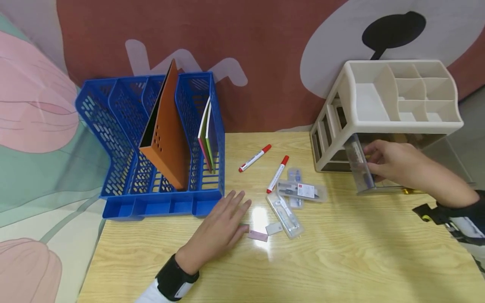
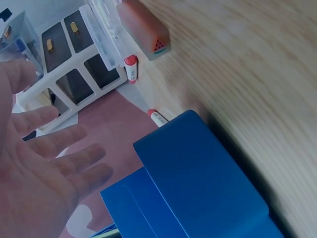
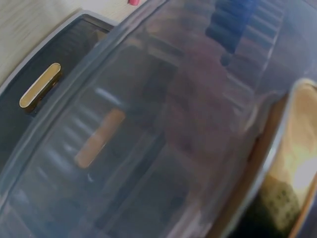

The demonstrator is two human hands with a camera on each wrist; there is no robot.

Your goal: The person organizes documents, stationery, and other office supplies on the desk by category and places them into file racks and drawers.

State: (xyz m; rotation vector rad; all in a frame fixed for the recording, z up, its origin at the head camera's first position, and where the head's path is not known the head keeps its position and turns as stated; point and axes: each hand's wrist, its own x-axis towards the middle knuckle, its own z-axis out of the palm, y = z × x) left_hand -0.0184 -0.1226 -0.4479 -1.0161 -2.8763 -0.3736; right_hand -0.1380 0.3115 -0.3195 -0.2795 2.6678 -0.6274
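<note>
My left hand (image 1: 217, 231), fingers extended and empty, is over the table beside the blue desk rack. A small pink block (image 1: 258, 235) and a pale grey block (image 1: 274, 228) lie just right of its thumb. In the left wrist view the pink block (image 2: 143, 25) shows dark dots at one end. My right hand (image 1: 395, 164) reaches into a clear pulled-out drawer (image 1: 360, 168) of the cream desktop organizer (image 1: 352, 101), its fingers bent near the drawer's left wall. Whether they pinch anything is hidden. In the right wrist view the clear drawer plastic (image 3: 124, 173) blocks the hand.
The blue rack (image 1: 121, 206) holds an orange file box (image 1: 166, 147) and thin booklets (image 1: 206, 134). Two red-capped markers, one a marker (image 1: 254, 158) and another marker (image 1: 278, 174), lie mid-table. Clear pen cases (image 1: 284, 214) overlap near them. The wall cloth stands behind.
</note>
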